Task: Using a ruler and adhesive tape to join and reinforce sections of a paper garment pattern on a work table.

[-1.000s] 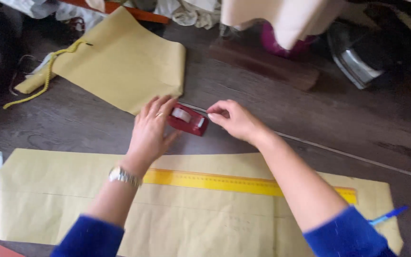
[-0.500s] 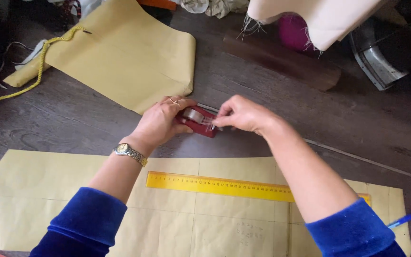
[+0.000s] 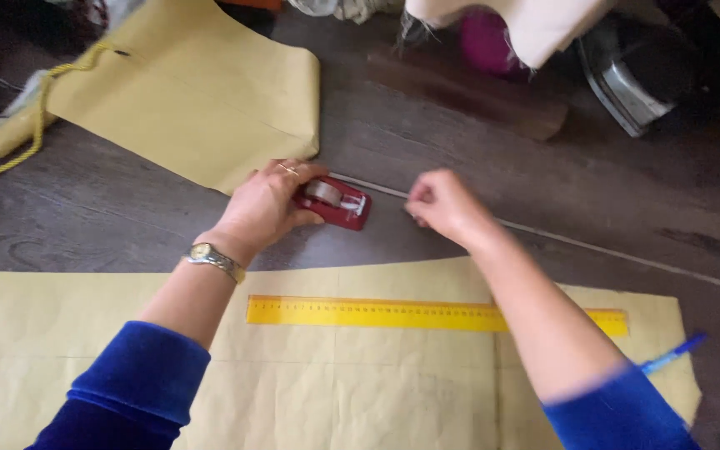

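My left hand [image 3: 264, 207] rests on a dark red tape dispenser [image 3: 340, 203] on the dark wooden surface, pressing it down. My right hand [image 3: 443, 207] is a short way to the right of the dispenser, fingers pinched together; a strip of clear tape between them is too faint to make out. Below both hands lies a large yellow paper pattern piece [image 3: 85, 367] with a yellow ruler [image 3: 427, 315] lying flat across it.
A second yellow paper piece [image 3: 193, 92] with a yellow cord [image 3: 39, 125] lies at the upper left. A blue pen [image 3: 672, 354] sits at the pattern's right edge. A metal iron [image 3: 627, 75], cream cloth [image 3: 535, 25] and a pink object [image 3: 485, 37] are at the back.
My right hand has pulled away from the dispenser toward the right. My left hand stays on the dispenser. The view has shifted slightly.
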